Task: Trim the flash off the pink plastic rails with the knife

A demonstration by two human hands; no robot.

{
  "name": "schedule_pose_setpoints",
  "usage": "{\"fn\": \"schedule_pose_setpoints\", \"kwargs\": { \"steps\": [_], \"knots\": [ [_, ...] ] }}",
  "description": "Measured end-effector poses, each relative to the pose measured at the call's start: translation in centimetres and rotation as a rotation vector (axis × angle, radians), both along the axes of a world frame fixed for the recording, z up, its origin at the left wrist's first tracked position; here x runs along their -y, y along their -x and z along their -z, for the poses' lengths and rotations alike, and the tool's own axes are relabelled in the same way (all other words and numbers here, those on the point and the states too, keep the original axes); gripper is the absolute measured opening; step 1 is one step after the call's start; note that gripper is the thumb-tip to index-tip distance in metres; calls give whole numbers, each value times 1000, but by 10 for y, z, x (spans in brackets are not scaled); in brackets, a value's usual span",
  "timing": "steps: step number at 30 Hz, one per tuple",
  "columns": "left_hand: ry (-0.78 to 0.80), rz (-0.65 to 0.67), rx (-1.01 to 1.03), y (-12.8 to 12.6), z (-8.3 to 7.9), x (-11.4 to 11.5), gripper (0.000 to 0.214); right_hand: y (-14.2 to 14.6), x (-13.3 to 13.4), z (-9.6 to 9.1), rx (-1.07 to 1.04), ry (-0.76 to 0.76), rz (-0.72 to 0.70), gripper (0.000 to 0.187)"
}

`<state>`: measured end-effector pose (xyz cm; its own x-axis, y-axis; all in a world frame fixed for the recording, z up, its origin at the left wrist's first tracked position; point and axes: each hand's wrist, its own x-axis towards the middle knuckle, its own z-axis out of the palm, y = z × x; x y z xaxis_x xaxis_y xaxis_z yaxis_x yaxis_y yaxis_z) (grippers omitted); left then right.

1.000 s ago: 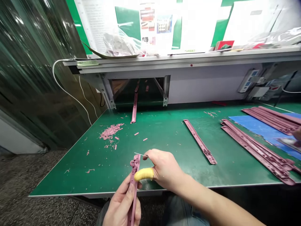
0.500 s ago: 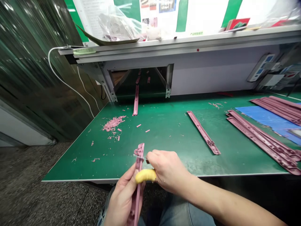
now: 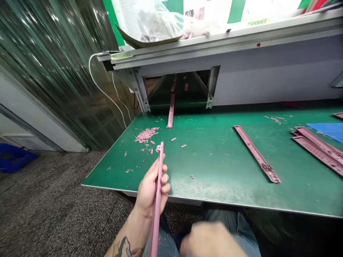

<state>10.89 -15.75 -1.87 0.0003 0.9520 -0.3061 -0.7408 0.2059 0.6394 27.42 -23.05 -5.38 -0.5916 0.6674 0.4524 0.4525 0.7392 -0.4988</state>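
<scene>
My left hand (image 3: 151, 185) is closed round a long pink plastic strip (image 3: 158, 192), held edge-on and pointing away from me over the near edge of the green table (image 3: 214, 167). The strip's far end, with a round fitting, reaches above the table's left part. My right hand (image 3: 211, 241) is low at the bottom of the view over my lap, blurred by motion, and its fingers do not show.
Pink shavings (image 3: 144, 135) lie at the table's left. A loose pink strip (image 3: 257, 154) lies right of centre, more strips (image 3: 318, 150) and a blue sheet (image 3: 328, 129) at the far right. Another strip (image 3: 170, 111) sticks out of a chute opening (image 3: 179, 89). A shelf runs above.
My right hand has left the strip's end and dropped down to my lap. My left hand has raised the strip and turned it edge-on. The view has swung left.
</scene>
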Motion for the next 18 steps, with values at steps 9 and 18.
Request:
{"fn": "schedule_pose_setpoints", "kwargs": {
  "steps": [9,18],
  "knots": [
    [86,302,150,-15,21,56,34,-10,-76,-32,-37,58,379,68],
    [87,279,123,-14,26,59,31,-4,-59,-28,191,-129,458,62]
  ]
}}
